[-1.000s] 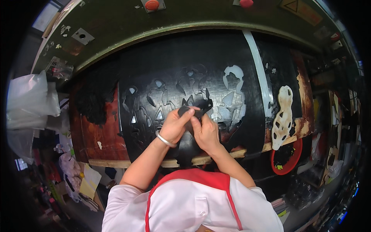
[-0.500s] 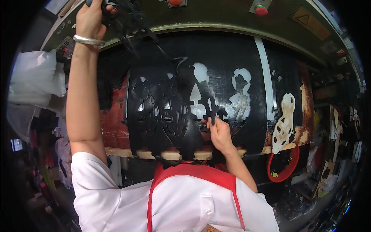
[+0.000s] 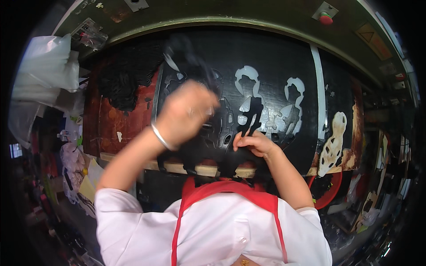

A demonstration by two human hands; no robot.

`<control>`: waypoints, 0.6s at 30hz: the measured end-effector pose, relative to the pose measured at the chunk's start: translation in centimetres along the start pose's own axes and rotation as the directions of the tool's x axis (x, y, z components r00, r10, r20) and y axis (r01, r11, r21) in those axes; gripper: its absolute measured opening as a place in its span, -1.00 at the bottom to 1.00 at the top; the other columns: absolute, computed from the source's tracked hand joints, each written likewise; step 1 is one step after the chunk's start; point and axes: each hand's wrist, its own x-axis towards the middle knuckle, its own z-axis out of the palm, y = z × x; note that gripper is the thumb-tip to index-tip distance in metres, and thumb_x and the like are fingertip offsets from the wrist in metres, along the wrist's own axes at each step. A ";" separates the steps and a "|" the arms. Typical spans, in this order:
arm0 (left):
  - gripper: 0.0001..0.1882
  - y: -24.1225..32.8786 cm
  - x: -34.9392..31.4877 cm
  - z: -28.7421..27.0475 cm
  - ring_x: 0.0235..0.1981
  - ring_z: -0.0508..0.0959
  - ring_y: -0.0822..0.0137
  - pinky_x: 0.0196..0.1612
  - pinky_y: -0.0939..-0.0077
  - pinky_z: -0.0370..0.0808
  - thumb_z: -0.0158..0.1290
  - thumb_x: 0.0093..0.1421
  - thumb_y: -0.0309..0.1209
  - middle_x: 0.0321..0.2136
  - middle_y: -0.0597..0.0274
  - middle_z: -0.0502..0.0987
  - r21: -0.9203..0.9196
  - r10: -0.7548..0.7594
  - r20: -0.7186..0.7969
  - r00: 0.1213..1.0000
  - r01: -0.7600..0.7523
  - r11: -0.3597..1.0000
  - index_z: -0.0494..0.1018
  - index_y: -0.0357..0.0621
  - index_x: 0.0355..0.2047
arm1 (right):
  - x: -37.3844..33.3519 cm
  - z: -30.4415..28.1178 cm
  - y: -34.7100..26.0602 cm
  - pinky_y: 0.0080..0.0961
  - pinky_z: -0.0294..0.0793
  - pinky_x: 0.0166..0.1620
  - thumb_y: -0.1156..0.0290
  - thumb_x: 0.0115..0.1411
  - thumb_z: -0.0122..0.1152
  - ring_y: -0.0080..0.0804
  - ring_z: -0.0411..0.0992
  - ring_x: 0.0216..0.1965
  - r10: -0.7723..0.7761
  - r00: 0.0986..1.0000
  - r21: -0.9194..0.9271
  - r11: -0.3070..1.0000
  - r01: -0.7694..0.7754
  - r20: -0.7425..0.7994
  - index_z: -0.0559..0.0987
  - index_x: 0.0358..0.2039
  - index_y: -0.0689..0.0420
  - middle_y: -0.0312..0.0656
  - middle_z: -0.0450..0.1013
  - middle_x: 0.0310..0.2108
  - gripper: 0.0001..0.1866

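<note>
A black sheet (image 3: 284,142) with shoe-upper-like cut-outs lies over the board, grey-white surface showing through its openings. My right hand (image 3: 254,142) is closed at the sheet's near part, thumb and fingers pinching a narrow black cut piece (image 3: 253,119). Over the left half of the sheet, my left hand (image 3: 188,113) is smeared by motion, and a silver bangle (image 3: 160,136) circles its wrist. Just beyond it is a blurred black shape (image 3: 188,55); whether the fingers hold it does not show.
A heap of black pieces (image 3: 122,77) lies on the red-brown board (image 3: 104,128) at left. On the right are a pale perforated template (image 3: 333,144) and, below it, a red basin (image 3: 329,198). A green machine beam (image 3: 248,13) with a red button (image 3: 326,18) spans the far side. Clear plastic bags (image 3: 49,66) hang left.
My left hand has come back from the far left, where it held up dangling black strips, to above the sheet. My right hand stays near the front with a black piece. The view has shifted left.
</note>
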 end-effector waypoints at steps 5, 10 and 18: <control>-0.54 3.4 -8.4 7.2 -0.31 0.44 0.14 -0.23 0.39 0.45 0.28 -0.05 -0.30 -0.20 0.10 0.42 -0.121 0.035 0.196 0.980 -0.011 0.993 0.48 -0.19 -0.13 | -0.2 0.0 1.2 -0.53 0.28 -0.20 0.39 -0.11 0.11 -0.43 0.35 -0.41 -0.052 0.999 0.100 0.994 0.053 -0.005 0.51 -0.57 0.28 -0.18 0.41 -0.54 -0.81; -0.47 2.3 -9.0 7.7 -0.30 0.42 0.17 -0.20 0.36 0.41 0.31 -0.10 -0.29 -0.16 0.12 0.41 -0.192 0.002 0.176 0.984 0.033 0.981 0.47 -0.17 -0.09 | -0.7 0.9 1.6 -0.56 0.23 -0.19 0.35 -0.14 0.07 -0.42 0.31 -0.35 -0.144 0.987 0.228 0.961 0.157 -0.071 0.46 -0.59 0.27 -0.17 0.40 -0.51 -0.79; -0.68 -0.2 -6.8 5.7 -0.34 0.58 0.42 -0.18 0.51 0.52 -0.11 0.37 -0.29 -0.32 0.16 0.59 -0.929 -0.861 0.243 0.446 0.362 -0.074 0.49 -0.32 -0.18 | -3.7 6.2 0.0 -0.45 0.42 -0.23 0.53 -0.05 0.26 -0.20 0.42 -0.27 -0.226 0.937 -0.778 0.624 -0.071 -0.267 0.49 -0.42 0.20 -0.06 0.46 -0.21 -0.85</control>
